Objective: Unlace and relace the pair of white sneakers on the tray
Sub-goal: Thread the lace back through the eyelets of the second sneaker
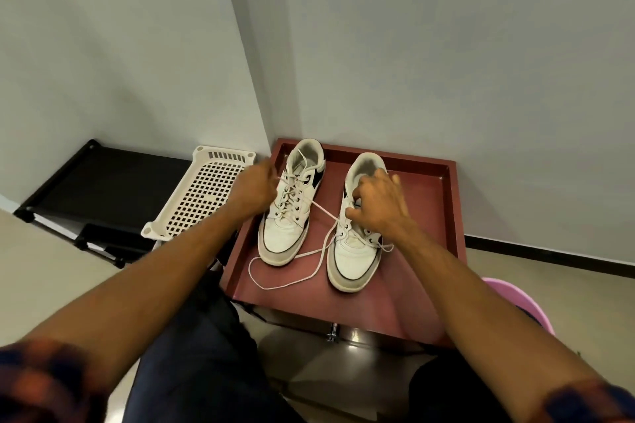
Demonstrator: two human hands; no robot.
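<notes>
Right hand [376,204] pinches lace [292,280] at right sneaker [355,233] eyelets; left hand [254,187] grips lace end beside left sneaker [288,216]. Both sneakers on tray [443,203]. Pull one crossing at a time, steady shoe, avoid snagging loose loop.

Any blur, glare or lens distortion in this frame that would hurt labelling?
Head view: left hand slightly motion-blurred; sneakers and tray reasonably sharp; wide-angle lens bends the wall corner and stretches the forearms; plaid sleeves soft at the bottom corners; lighting even, no harsh glare.
</notes>
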